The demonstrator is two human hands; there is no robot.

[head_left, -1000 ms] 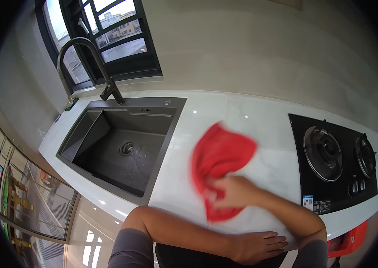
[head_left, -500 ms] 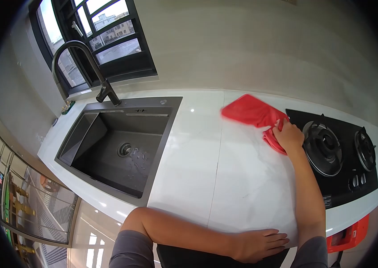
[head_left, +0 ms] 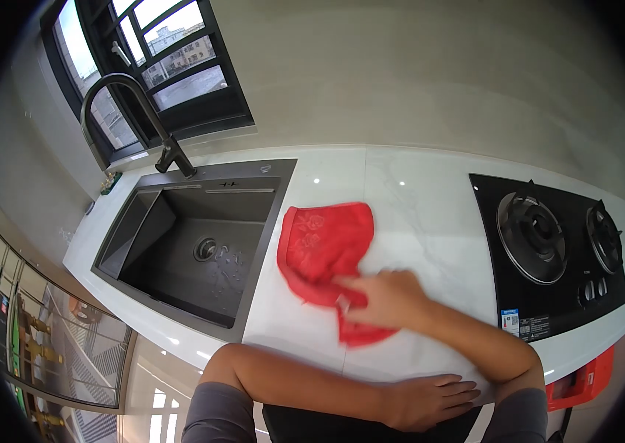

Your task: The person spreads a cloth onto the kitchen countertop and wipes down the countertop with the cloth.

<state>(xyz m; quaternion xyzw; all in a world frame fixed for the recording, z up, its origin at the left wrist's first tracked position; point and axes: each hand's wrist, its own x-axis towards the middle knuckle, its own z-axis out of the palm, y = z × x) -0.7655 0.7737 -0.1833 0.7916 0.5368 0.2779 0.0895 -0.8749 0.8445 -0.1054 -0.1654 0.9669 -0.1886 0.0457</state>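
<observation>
A red cloth [head_left: 327,247] with a faint flower pattern lies spread and partly bunched on the white countertop [head_left: 430,251], beside the sink's right edge. My right hand [head_left: 390,299], slightly blurred by motion, presses on the cloth's lower right part and grips it, with a loose fold showing beneath the hand. Along the counter's front edge rests my left hand [head_left: 434,402], flat with its fingers stretched to the right and nothing in it.
On the left is a dark sink [head_left: 259,255] with water drops inside and a tall black faucet [head_left: 168,151] behind it. A black gas stove [head_left: 486,221] is set into the counter on the right. A red plastic object [head_left: 582,380] stands below the counter.
My right hand has swept the red cloth left and toward me, from beside the stove to near the sink. My left hand stays where it was.
</observation>
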